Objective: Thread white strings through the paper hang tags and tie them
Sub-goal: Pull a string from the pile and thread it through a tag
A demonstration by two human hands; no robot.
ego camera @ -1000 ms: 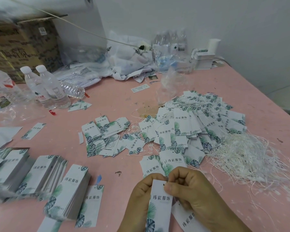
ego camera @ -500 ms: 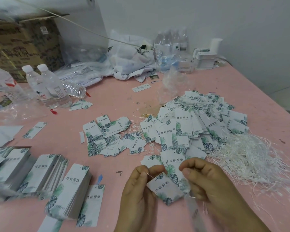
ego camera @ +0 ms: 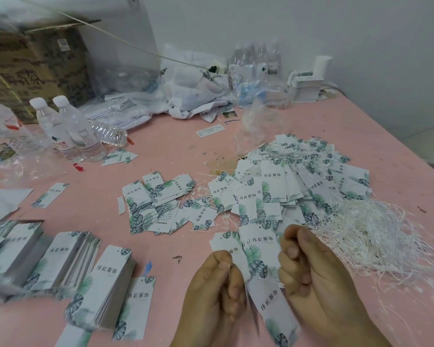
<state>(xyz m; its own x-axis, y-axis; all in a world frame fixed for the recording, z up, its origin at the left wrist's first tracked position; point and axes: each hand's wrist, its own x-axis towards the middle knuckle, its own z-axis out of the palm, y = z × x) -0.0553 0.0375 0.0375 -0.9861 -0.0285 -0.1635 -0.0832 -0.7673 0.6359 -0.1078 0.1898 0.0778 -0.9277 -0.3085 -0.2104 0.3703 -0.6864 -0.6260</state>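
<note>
Both hands are working low in the view, at about 6 o'clock over the pink counter [ego camera: 176, 156]. The left hand [ego camera: 212, 289] is curling its fingers closed with thumb pressing against forefinger; a thin white string seems to be pinched there, though it is too fine to be sure. The right hand [ego camera: 308, 271] is likewise curling shut, and what it is pinching cannot be told. Between them a hang tag [ego camera: 273, 306] is hanging tilted, its leaf-printed end pointing toward 5 o'clock. A heap of finished tags [ego camera: 286, 186] is lying at 12 o'clock from the hands, a tangle of white strings [ego camera: 376, 236] at 2 o'clock, and stacks of unthreaded tags [ego camera: 68, 256] at 9 o'clock. Water bottles [ego camera: 68, 128] are standing far off at 10 o'clock.
</note>
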